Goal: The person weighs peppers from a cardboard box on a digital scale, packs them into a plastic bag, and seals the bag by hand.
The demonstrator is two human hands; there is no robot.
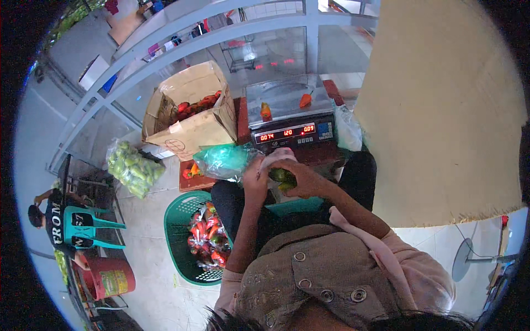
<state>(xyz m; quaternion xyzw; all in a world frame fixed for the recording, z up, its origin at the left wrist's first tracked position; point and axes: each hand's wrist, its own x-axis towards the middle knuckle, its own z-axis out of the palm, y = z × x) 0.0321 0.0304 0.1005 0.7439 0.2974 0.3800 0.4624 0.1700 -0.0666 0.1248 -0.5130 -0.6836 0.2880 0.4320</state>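
My right hand (303,177) is curled around dark green peppers (282,177) above my lap. Close beside it, my left hand (255,177) is closed on a thin, pale pinkish bag-like piece (277,156) that reaches over toward the peppers. A bundle of green and clear plastic bags (223,160) lies just left of my left hand. In front of my hands stands a digital scale (291,134) with a lit red display. On its metal pan rest an orange pepper (266,112) and a red-orange one (306,100), apart from each other.
An open cardboard box (193,132) holds red peppers. A green basket (172,237) with bagged red peppers stands by my left leg. Further left lie a bag of green peppers (132,168), a red bucket (113,277) and a person on a teal chair (88,225). A tan board (441,110) stands right.
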